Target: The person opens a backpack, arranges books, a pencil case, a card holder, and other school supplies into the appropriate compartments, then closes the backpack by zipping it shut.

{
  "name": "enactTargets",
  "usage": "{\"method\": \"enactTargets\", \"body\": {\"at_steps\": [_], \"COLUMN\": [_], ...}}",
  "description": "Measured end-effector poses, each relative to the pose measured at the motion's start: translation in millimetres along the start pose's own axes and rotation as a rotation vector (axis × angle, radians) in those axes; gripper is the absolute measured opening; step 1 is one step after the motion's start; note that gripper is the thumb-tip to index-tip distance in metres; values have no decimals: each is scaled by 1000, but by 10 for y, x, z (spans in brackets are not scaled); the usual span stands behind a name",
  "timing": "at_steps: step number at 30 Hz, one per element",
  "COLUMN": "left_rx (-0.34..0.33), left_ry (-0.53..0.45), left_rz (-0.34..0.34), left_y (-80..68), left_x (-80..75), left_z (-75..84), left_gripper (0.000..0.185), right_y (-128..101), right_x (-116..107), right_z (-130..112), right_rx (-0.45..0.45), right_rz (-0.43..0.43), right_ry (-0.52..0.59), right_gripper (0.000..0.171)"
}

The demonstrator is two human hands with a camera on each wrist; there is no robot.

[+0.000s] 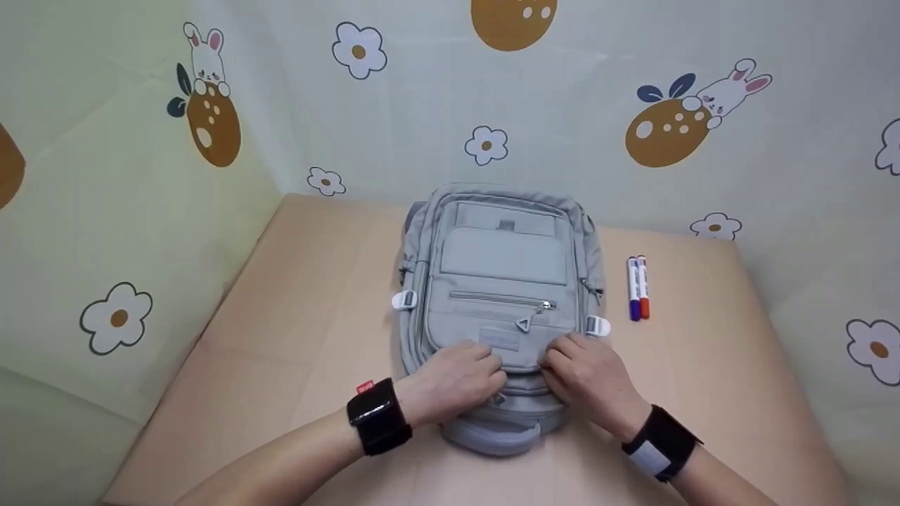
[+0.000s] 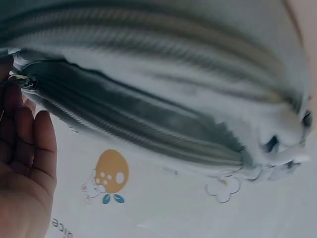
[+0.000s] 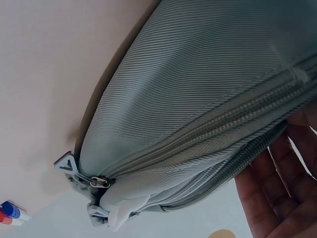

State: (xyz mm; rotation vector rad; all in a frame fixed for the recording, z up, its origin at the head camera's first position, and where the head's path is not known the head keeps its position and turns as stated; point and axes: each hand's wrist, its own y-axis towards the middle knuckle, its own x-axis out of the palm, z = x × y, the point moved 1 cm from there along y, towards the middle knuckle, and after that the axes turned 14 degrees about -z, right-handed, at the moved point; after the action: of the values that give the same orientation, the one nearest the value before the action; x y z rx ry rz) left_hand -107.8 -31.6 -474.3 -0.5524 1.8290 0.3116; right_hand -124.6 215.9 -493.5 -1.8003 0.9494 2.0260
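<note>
A light tan table (image 1: pixel 295 330) carried everything. A grey backpack (image 1: pixel 503 281) lay flat on it, midway between the left and right edges, its handle toward the near edge. Two markers (image 1: pixel 638 288), one blue-capped, one red-capped, lay side by side nearer the right edge.

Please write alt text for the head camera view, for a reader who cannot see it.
Two hands, the left hand and the right hand, rest on the near end of a grey backpack lying flat on a tan table. Two markers lie to its right.

No legible text anywhere.
</note>
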Motion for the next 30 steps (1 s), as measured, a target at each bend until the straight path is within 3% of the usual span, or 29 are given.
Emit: {"method": "enactTargets", "body": {"at_steps": [4,8,18,22,30], "left_rx": [-68,-119,-195,-217,-293], "left_ry": [-164,-319,-648,-706,-710], "left_rz": [70,121,106,100,112], "left_y": [-104,-168,-269,-350,-575], "left_x": [52,103,117,121,162], "left_z": [-37,-50,-91,-160,-294], "left_gripper": [12,19,23,20,18], "right_y": [1,0,-8,-3,-3], "right_x": [-6,-5,-4,-4,-23], "right_z": [7,7,-7,-1,-1], "right_rx": [-6,-4,5,-17,1], "right_rz": [11,7,4,31,0], "right_ry": [6,18,61,57,49], "right_gripper": [10,8,10,5,6]}}
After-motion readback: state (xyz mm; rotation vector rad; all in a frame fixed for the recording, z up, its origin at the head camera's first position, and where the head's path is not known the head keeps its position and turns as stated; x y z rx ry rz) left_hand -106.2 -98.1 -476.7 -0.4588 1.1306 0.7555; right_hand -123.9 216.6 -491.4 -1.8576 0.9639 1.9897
